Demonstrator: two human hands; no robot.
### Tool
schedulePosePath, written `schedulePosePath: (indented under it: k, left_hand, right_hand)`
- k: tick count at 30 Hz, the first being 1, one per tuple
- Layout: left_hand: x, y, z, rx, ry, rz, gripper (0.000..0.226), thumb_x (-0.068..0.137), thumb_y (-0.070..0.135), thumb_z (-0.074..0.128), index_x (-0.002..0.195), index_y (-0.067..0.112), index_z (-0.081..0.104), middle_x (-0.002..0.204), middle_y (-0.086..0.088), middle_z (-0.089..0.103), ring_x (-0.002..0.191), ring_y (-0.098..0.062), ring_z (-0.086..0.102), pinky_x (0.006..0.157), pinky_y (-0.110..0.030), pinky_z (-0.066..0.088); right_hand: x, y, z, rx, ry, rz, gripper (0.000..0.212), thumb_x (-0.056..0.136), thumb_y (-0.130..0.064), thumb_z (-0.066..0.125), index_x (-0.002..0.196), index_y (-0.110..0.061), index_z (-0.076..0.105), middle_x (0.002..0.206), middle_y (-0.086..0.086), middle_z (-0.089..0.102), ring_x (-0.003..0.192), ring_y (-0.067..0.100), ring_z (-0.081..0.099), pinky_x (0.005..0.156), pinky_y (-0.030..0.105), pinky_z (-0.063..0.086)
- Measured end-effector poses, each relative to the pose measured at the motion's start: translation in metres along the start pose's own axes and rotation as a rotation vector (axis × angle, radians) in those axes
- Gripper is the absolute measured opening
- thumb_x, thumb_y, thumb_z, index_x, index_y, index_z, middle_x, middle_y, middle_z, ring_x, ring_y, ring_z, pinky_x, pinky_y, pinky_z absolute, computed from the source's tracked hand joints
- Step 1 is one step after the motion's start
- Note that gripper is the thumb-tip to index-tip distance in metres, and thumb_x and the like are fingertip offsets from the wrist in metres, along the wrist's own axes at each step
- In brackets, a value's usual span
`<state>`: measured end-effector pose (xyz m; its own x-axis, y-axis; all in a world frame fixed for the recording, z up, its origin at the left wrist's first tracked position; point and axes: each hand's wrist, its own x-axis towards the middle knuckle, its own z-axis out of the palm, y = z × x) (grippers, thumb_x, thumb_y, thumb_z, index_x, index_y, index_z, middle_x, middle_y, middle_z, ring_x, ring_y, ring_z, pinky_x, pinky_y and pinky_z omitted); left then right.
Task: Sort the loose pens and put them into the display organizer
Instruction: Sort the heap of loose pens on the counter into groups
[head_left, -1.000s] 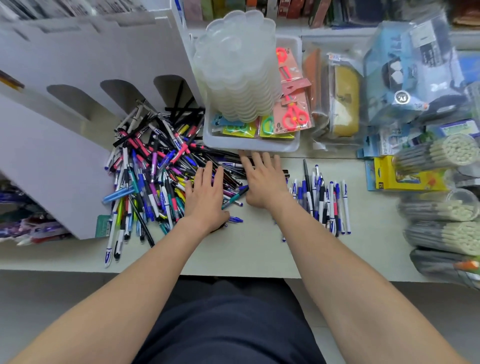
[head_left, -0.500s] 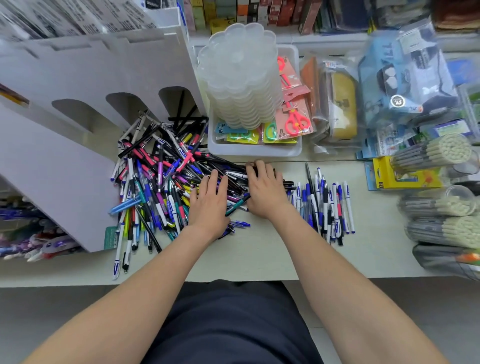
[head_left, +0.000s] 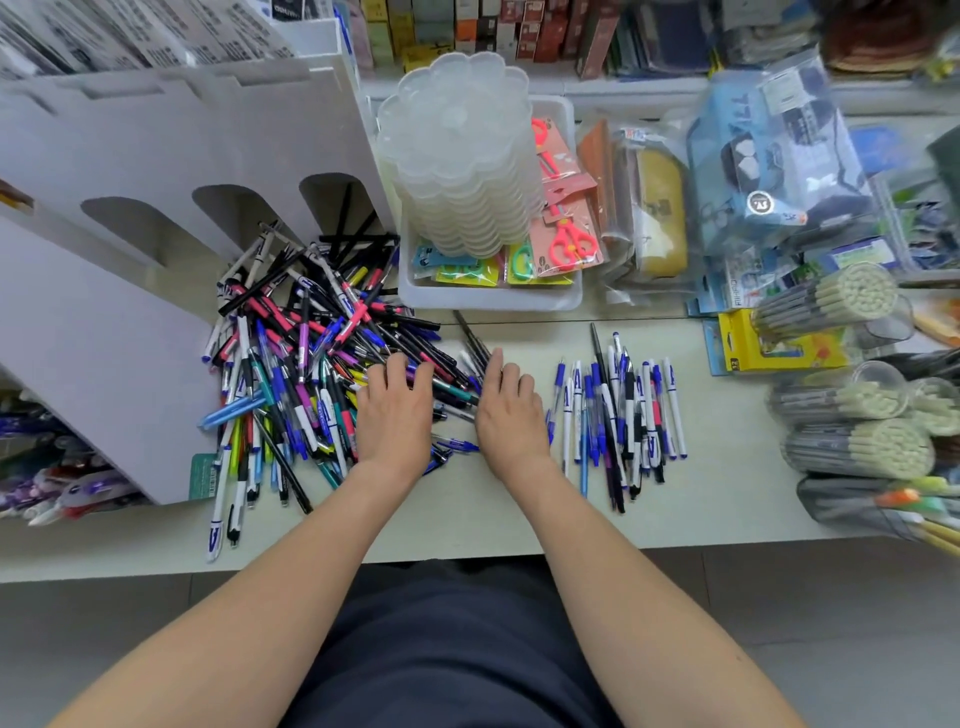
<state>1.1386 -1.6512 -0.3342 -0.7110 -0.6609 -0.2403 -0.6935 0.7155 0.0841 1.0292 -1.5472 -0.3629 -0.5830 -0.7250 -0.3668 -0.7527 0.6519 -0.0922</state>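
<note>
- Just then, the left hand (head_left: 395, 410) lay flat on the pens (head_left: 301, 353), with its fingers straight and holding nothing.
- The right hand (head_left: 511, 415) sat at the pile's right edge with its fingers bent down. I could not tell if it pinched a pen.
- A second before, the right fingers had been spread out straight. Now they were pulled in, so I think that hand was picking out a pen.
- Both hands had stayed at the same side of the pile, and the pile looked just as big. I think the sorting had a long way to go.
- The pens were thin, smooth plastic sticks in blue, pink, black, white and yellow, lying crossed over each other.
- Right of the hands, a row (head_left: 623, 410) of mostly blue and white pens lay side by side, neat and straight.
- The table (head_left: 467, 509) was flat and pale.
- The organizer (head_left: 156, 135) stood to the left, behind the pile. It was white and stiff, with round-topped slots. A few black pens lay at the mouth of one slot.
- Behind the hands sat a white tray (head_left: 488, 299) with a stack of clear, wavy-edged lids (head_left: 457, 156) and bright scissors (head_left: 571, 241).
</note>
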Motion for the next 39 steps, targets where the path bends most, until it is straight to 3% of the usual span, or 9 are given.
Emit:
schedulePosePath:
  k: [3, 7, 12, 17, 22, 26, 30, 35, 39]
  left_hand:
    - [-0.005, 0.008, 0.005, -0.082, 0.044, 0.023, 0.074, 0.072, -0.009, 0.072, 0.140, 0.011, 0.051, 0.128, -0.017, 0.048, 0.108, -0.034, 0.048, 0.084, -0.040, 0.049]
    - [-0.011, 0.030, 0.009, -0.401, 0.038, 0.000, 0.066, 0.088, -0.006, 0.067, 0.148, 0.008, 0.044, 0.129, -0.014, 0.050, 0.107, -0.031, 0.053, 0.086, -0.042, 0.051]
    - [0.001, 0.056, 0.012, -0.694, -0.171, -0.078, 0.051, 0.107, 0.014, 0.053, 0.157, 0.009, 0.043, 0.144, -0.016, 0.054, 0.129, -0.031, 0.054, 0.106, -0.037, 0.042]
    - [0.009, 0.078, 0.012, -0.651, -0.198, -0.020, 0.049, 0.105, 0.007, 0.051, 0.154, 0.012, 0.050, 0.147, -0.016, 0.049, 0.140, -0.030, 0.047, 0.111, -0.028, 0.033]
    - [0.004, 0.093, 0.015, -0.675, -0.169, -0.051, 0.040, 0.103, 0.000, 0.051, 0.140, 0.012, 0.062, 0.142, -0.011, 0.049, 0.127, -0.024, 0.055, 0.099, -0.009, 0.026]
    - [-0.004, 0.099, 0.010, -0.687, -0.147, -0.210, 0.059, 0.093, -0.008, 0.062, 0.146, 0.015, 0.045, 0.147, -0.011, 0.040, 0.120, -0.029, 0.057, 0.101, -0.037, 0.050]
    - [-0.008, 0.102, 0.016, -0.567, -0.266, -0.272, 0.065, 0.088, -0.003, 0.073, 0.144, 0.007, 0.039, 0.146, -0.016, 0.044, 0.129, -0.036, 0.052, 0.098, -0.040, 0.046]
    - [0.004, 0.103, 0.015, -0.620, -0.174, -0.305, 0.058, 0.085, -0.005, 0.073, 0.137, 0.006, 0.050, 0.124, -0.016, 0.061, 0.119, -0.034, 0.057, 0.088, -0.039, 0.047]
    - [0.010, 0.105, 0.011, -0.670, -0.150, -0.249, 0.063, 0.090, -0.008, 0.062, 0.149, 0.009, 0.047, 0.139, -0.016, 0.055, 0.131, -0.032, 0.051, 0.102, -0.039, 0.045]
  right_hand:
    - [-0.009, 0.003, 0.007, 0.021, 0.023, 0.144, 0.071, 0.098, -0.011, 0.033, 0.161, 0.012, 0.012, 0.138, 0.023, 0.048, 0.118, 0.033, 0.052, 0.098, 0.039, 0.050]
    - [-0.010, 0.017, 0.015, 0.075, 0.021, 0.219, 0.071, 0.092, -0.009, 0.015, 0.158, 0.018, 0.013, 0.150, 0.033, 0.040, 0.132, 0.041, 0.045, 0.114, 0.044, 0.040]
    - [-0.020, 0.035, 0.005, 0.318, 0.078, 0.114, 0.070, 0.102, -0.028, 0.062, 0.153, 0.009, 0.032, 0.139, 0.025, 0.047, 0.128, 0.038, 0.048, 0.109, 0.043, 0.043]
    - [-0.043, 0.070, 0.005, 0.375, 0.118, 0.039, 0.034, 0.103, -0.020, 0.060, 0.134, -0.005, 0.058, 0.126, 0.016, 0.058, 0.117, 0.034, 0.055, 0.094, 0.043, 0.047]
    - [-0.046, 0.088, 0.008, 0.565, 0.112, 0.092, 0.033, 0.102, -0.018, 0.068, 0.132, -0.006, 0.064, 0.102, 0.010, 0.069, 0.097, 0.026, 0.065, 0.079, 0.035, 0.050]
    - [-0.046, 0.091, 0.007, 0.626, 0.107, 0.079, 0.039, 0.100, -0.014, 0.069, 0.137, -0.004, 0.065, 0.099, 0.011, 0.075, 0.097, 0.027, 0.070, 0.089, 0.039, 0.058]
    - [-0.043, 0.091, 0.005, 0.655, 0.032, 0.071, 0.036, 0.099, -0.013, 0.067, 0.133, -0.004, 0.067, 0.089, 0.009, 0.075, 0.090, 0.025, 0.071, 0.085, 0.040, 0.060]
    - [-0.029, 0.094, -0.005, 0.615, 0.132, 0.070, 0.028, 0.102, -0.012, 0.059, 0.126, -0.005, 0.072, 0.102, 0.013, 0.077, 0.097, 0.029, 0.072, 0.087, 0.039, 0.059]
    - [-0.005, 0.098, -0.018, 0.433, 0.165, -0.128, 0.058, 0.094, 0.004, 0.057, 0.150, -0.004, 0.050, 0.143, 0.016, 0.056, 0.125, 0.034, 0.054, 0.104, 0.044, 0.049]
